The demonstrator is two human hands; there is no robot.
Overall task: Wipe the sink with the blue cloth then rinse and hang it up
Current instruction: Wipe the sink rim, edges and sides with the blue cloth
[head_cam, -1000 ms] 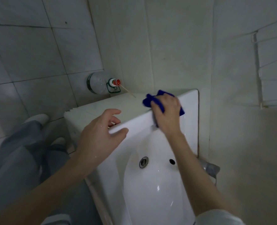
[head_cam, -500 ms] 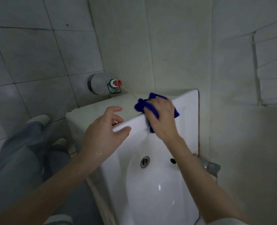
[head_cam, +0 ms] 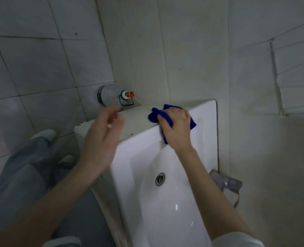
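A white ceramic sink (head_cam: 138, 145) fills the lower middle of the head view, with a metal drain (head_cam: 160, 178) in its basin. My right hand (head_cam: 177, 129) grips the bunched blue cloth (head_cam: 166, 115) and presses it on the sink's far rim. My left hand (head_cam: 101, 139) hovers above the sink's left edge, blurred, fingers spread loosely and holding nothing.
A clear plastic bottle (head_cam: 110, 95) with a red cap lies on the tiled floor beyond the sink, with a thin stick beside it. A grey tap (head_cam: 226, 182) juts from the right wall. My legs in grey trousers (head_cam: 23, 172) are at the lower left.
My left hand has lifted off the sink's left edge and moved up. The right hand with the cloth slid left along the rim, then a little back to the right.
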